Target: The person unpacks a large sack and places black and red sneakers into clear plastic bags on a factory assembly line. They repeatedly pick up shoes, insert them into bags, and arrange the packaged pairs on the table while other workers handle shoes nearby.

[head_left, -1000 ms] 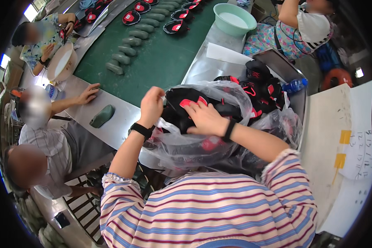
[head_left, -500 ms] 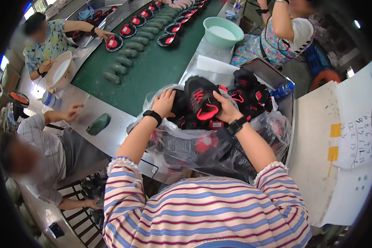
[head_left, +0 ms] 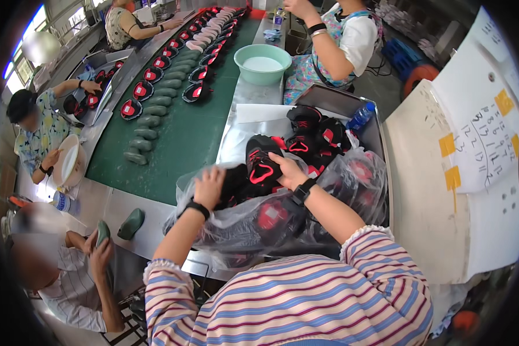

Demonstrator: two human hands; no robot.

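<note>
Gripped between thumb and fingers of a worker's right hand (head_left: pixel 289 172), a black-and-red shoe upper (head_left: pixel 263 161) rises just above the mouth of a clear plastic bag (head_left: pixel 230 228); its underside and the fingers behind it are hidden. The left hand (head_left: pixel 210 187) is blurred at the bag's far-left side, fingers bent beside a dark upper, and whether it grips anything cannot be told. Beneath both hands, crumpled film obscures the bag's contents, leaving only dark and red shapes. Beyond the right hand, uppers in a heap (head_left: pixel 323 135) overlap too closely to separate. Farther ahead, a co-worker (head_left: pixel 334 55) is cut off by the top of the frame. To the right of the right hand, a raised metal tray wall (head_left: pixel 384 167) bounds the space, a blue bottle (head_left: pixel 360 116) just inside it. Open room lies ahead of the left hand: a bare stretch of green work surface (head_left: pixel 181 153) reaches to a row of green shoe lasts (head_left: pixel 155 109). A metal table edge (head_left: pixel 147 245) runs left of that hand.
</note>
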